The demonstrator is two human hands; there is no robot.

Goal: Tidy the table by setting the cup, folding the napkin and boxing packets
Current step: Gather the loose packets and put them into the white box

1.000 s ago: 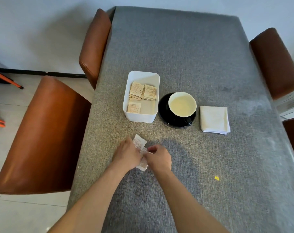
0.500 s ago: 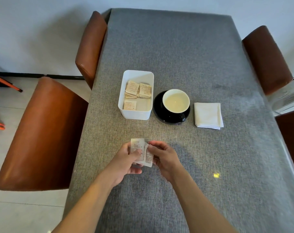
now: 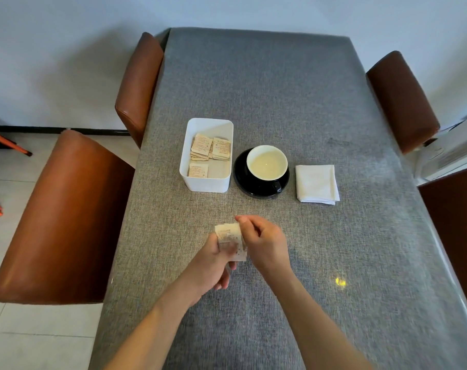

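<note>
Both hands hold a small stack of pale paper packets (image 3: 230, 237) just above the grey table (image 3: 334, 263), near its front middle. My left hand (image 3: 213, 260) grips the stack from below and my right hand (image 3: 261, 243) pinches its right edge. Behind them stands a white box (image 3: 206, 182) with several packets (image 3: 211, 149) lying inside. To its right a white cup (image 3: 267, 162) with pale liquid sits on a black saucer (image 3: 243, 180). A folded white napkin (image 3: 316, 184) lies right of the saucer.
Brown leather chairs stand at the left (image 3: 58, 217), back left (image 3: 140, 84) and back right (image 3: 400, 100), with a dark one at the right edge (image 3: 456, 236). A small yellow light spot (image 3: 340, 281) lies on the cloth.
The hands gathered the loose packets off the cloth into one stack and raised it slightly. The camera view shifted a little; box, cup and napkin stayed put.
</note>
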